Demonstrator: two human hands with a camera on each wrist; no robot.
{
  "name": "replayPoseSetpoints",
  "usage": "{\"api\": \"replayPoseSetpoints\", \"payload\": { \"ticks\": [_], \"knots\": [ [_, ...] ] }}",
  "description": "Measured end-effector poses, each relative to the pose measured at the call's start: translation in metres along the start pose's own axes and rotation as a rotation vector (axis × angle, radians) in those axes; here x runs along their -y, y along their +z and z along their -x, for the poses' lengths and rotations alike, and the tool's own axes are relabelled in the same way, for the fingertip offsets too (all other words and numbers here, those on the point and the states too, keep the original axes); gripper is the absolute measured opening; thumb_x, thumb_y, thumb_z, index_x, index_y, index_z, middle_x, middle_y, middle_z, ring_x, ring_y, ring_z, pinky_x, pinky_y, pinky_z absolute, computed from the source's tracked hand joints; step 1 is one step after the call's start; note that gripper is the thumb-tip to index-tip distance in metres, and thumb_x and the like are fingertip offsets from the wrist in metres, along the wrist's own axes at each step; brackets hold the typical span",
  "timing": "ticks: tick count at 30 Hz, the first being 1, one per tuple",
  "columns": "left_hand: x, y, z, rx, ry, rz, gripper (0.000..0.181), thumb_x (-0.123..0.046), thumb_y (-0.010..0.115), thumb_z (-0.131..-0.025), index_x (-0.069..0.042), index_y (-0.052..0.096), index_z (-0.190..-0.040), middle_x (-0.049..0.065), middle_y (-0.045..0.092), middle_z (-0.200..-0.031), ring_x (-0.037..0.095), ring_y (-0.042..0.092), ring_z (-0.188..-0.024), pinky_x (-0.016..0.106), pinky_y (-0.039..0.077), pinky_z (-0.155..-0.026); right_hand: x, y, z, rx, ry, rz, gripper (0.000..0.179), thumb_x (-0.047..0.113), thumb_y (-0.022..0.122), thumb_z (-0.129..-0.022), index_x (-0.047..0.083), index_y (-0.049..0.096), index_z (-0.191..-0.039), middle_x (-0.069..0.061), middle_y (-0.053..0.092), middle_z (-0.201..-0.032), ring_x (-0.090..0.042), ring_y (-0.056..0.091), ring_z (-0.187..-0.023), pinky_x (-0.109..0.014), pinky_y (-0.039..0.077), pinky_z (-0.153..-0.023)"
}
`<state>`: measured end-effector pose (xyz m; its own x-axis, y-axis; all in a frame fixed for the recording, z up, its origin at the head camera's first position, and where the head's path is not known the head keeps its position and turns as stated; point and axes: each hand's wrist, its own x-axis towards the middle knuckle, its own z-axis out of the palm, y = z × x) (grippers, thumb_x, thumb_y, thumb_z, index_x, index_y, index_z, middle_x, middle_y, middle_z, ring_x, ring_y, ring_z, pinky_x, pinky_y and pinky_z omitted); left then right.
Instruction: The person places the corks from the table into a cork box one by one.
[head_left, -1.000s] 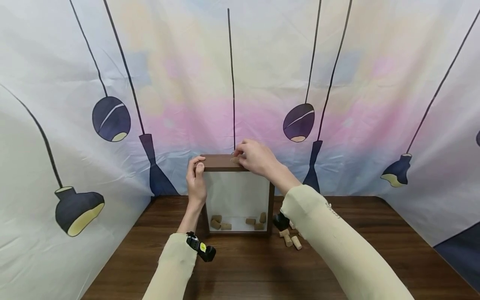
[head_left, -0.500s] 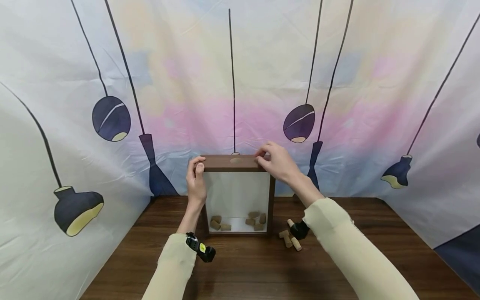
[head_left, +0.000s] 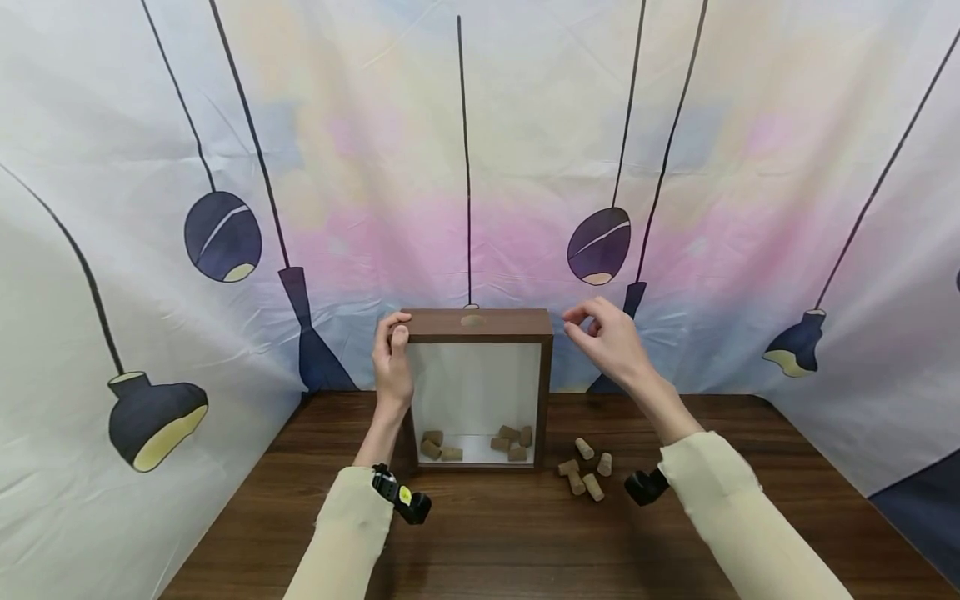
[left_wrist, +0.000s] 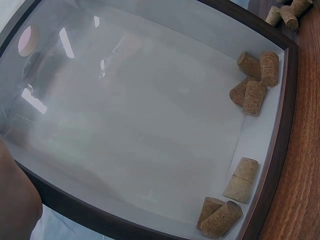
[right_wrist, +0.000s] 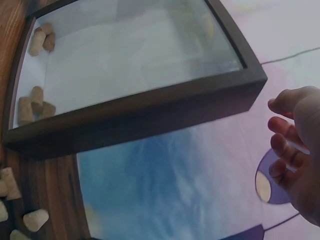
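A brown shadow-box frame (head_left: pixel 546 400) with a clear front stands upright on the table, a round hole (head_left: pixel 473 320) in its top. Inside, along the bottom, lie corks (left_wrist: pixel 254 97) in two small groups, left and right. My left hand (head_left: pixel 393 362) grips the frame's upper left corner, thumb on the front and fingers over the top. My right hand (head_left: pixel 611 337) is in the air just right of the frame's top corner, its fingers loosely bent with nothing between them. In the right wrist view its fingertips (right_wrist: pixel 277 170) are apart from the frame.
Several loose corks (head_left: pixel 576 482) lie on the dark wooden table (head_left: pixel 480 533) to the right of the frame. A printed curtain (head_left: pixel 360 167) hangs behind and at both sides. Each wrist wears a small black camera (head_left: pixel 647 487).
My right hand has moved from the hole in the frame's top out to the right and slightly down. Another cork now lies in the right-hand group inside. My left hand has stayed put.
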<state>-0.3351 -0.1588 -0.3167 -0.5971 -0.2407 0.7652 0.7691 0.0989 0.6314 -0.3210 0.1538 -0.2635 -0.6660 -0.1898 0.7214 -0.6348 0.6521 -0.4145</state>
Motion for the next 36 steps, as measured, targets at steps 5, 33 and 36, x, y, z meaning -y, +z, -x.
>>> {"api": "replayPoseSetpoints", "payload": {
  "ticks": [5, 33, 36],
  "knots": [
    [0.000, 0.001, 0.001, -0.008, -0.003, -0.009, 0.035, -0.011, 0.042, -0.101, 0.010, 0.053, -0.126, -0.008, 0.050, -0.106, 0.020, 0.041, -0.088, 0.029, 0.032, -0.087, -0.015, -0.004, 0.018, 0.020, 0.028, 0.002, 0.013, 0.015, 0.068, -0.094, 0.008, 0.072, -0.103, -0.007, 0.066, -0.098, -0.017, 0.053, -0.070, -0.029, 0.044, -0.065],
    [0.001, 0.002, 0.000, -0.017, 0.002, -0.009, 0.034, -0.011, 0.042, -0.101, 0.010, 0.054, -0.125, -0.008, 0.043, -0.094, 0.012, 0.036, -0.087, 0.031, 0.028, -0.084, -0.089, 0.029, 0.117, 0.174, 0.253, -0.017, 0.016, 0.016, 0.072, -0.090, 0.009, 0.071, -0.104, -0.003, 0.065, -0.094, -0.008, 0.053, -0.073, -0.025, 0.044, -0.065],
    [0.001, 0.002, 0.000, -0.017, 0.002, -0.009, 0.034, -0.011, 0.043, -0.101, 0.010, 0.054, -0.125, -0.007, 0.043, -0.094, 0.011, 0.036, -0.087, 0.031, 0.028, -0.084, -0.095, 0.033, 0.127, 0.189, 0.293, -0.027, 0.015, 0.016, 0.072, -0.090, 0.012, 0.071, -0.104, -0.002, 0.065, -0.097, -0.008, 0.053, -0.074, -0.025, 0.044, -0.066]
  ]
}}
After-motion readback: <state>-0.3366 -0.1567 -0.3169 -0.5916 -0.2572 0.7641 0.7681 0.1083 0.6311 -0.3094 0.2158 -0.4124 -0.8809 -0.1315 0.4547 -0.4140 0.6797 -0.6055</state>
